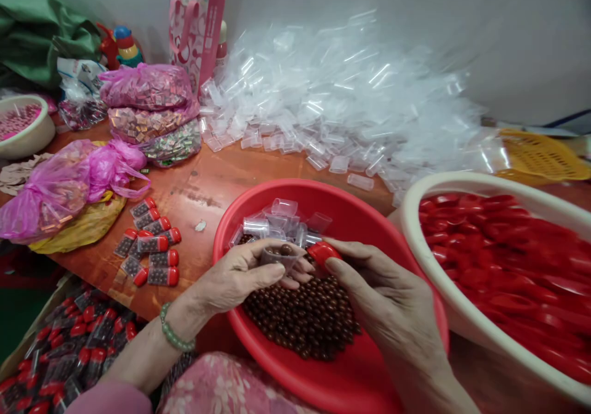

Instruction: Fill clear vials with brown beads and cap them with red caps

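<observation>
Over the red basin [397,223], my left hand [252,272] is closed around a clear plastic tube [277,257] with dark brown balls at its mouth. My right hand [383,285] pinches a red cap [324,253] between thumb and fingers, a short way to the right of the tube. Beneath both hands lies a heap of shiny brown balls [300,322]. Several clear tubes [281,217] rest on the far side of the basin. On my left wrist is a green bead bracelet [170,331].
A white tub [418,242] of red caps [508,266] stands at right. Behind the basin rises a pile of clear tubes [341,94]. Filled red-capped tubes [157,242] lie on the table at left, with more in a box [69,346] below. Pink bags [148,88] sit farther back.
</observation>
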### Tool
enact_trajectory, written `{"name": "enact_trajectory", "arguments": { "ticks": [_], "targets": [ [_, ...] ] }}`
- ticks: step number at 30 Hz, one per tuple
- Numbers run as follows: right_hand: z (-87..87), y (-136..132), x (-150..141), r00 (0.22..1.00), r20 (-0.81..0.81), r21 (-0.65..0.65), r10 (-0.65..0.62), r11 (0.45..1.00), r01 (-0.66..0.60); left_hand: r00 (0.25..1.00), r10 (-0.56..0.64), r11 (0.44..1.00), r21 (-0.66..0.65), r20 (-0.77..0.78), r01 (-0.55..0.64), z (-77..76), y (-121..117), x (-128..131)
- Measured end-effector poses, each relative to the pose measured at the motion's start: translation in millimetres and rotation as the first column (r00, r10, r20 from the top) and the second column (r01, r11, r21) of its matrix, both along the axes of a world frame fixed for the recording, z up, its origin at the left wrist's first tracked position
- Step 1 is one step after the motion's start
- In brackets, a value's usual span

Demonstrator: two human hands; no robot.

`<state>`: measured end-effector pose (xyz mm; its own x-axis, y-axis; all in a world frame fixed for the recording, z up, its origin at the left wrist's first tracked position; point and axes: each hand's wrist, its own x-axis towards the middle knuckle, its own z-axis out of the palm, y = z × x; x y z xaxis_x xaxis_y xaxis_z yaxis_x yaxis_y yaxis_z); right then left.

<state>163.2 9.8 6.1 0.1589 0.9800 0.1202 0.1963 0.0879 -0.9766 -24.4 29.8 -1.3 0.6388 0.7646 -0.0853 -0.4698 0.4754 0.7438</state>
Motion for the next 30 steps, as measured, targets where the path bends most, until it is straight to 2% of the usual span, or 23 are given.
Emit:
{"name": "enact_trajectory", "arguments": {
  "ticks": [7,11,17,23,27,29,30],
  "targets": [
    [11.0,-5,0,1.0,0.002,0.101,0.013,0.995,-0.013,0.993,-0.033,0.999,0.033,-0.114,0.037,4.7,-7,-2],
    [20.9,-6,1,0.989,0.123,0.174,0.084,0.979,-0.105,0.979,-0.035,0.999,0.031,-0.203,0.043,6.7,-10,-1],
    [32.7,3,-3,0.955,0.224,0.256,0.196,0.933,-0.251,0.966,-0.056,0.996,0.052,-0.251,0.071,7.7,-5,0],
    [35.7,10,-2,0.843,0.474,0.276,0.255,0.866,-0.417,0.964,-0.045,0.99,0.117,-0.262,0.078,2.7,-2,1],
    [41.7,10,19,0.699,0.659,0.207,0.277,0.827,-0.523,0.92,0.003,0.985,0.159,-0.391,0.064,4.0,-2,1],
    [45.1,9,30,0.639,0.728,0.188,0.25,0.823,-0.536,0.906,0.008,0.981,0.177,-0.423,0.074,5.5,-2,2],
    [46.1,8,33,0.64,0.735,0.192,0.225,0.836,-0.514,0.906,0.012,0.979,0.188,-0.424,0.075,6.1,-2,2]
  ]
}}
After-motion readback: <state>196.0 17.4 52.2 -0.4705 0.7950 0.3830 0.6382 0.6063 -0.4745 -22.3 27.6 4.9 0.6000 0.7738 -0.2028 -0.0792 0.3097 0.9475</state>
